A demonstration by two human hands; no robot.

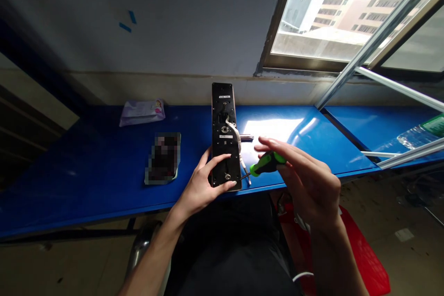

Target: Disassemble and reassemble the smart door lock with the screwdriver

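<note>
A long black door lock panel (pixel 224 115) lies on the blue bench with its inner side up, showing screws, small metal fittings and labels. My left hand (pixel 203 182) grips its near end, thumb at the bottom edge and fingers across the face. In my right hand (pixel 305 175) is a green and black screwdriver (pixel 268 163), held by the handle between thumb and fingers. Its shaft slants left and down to the panel's lower right corner, by my left thumb. Whether the tip sits in a screw is too small to tell. A white cable (pixel 237 135) runs along the panel's right side.
Left of the panel, a blurred phone-like object (pixel 163 158) lies on the blue bench (pixel 104 171). Behind it rests a purple packet (pixel 143 112). A metal frame (pixel 378 32) stands at right near a plastic bottle (pixel 421 134). Something red (pixel 362 252) is below the bench.
</note>
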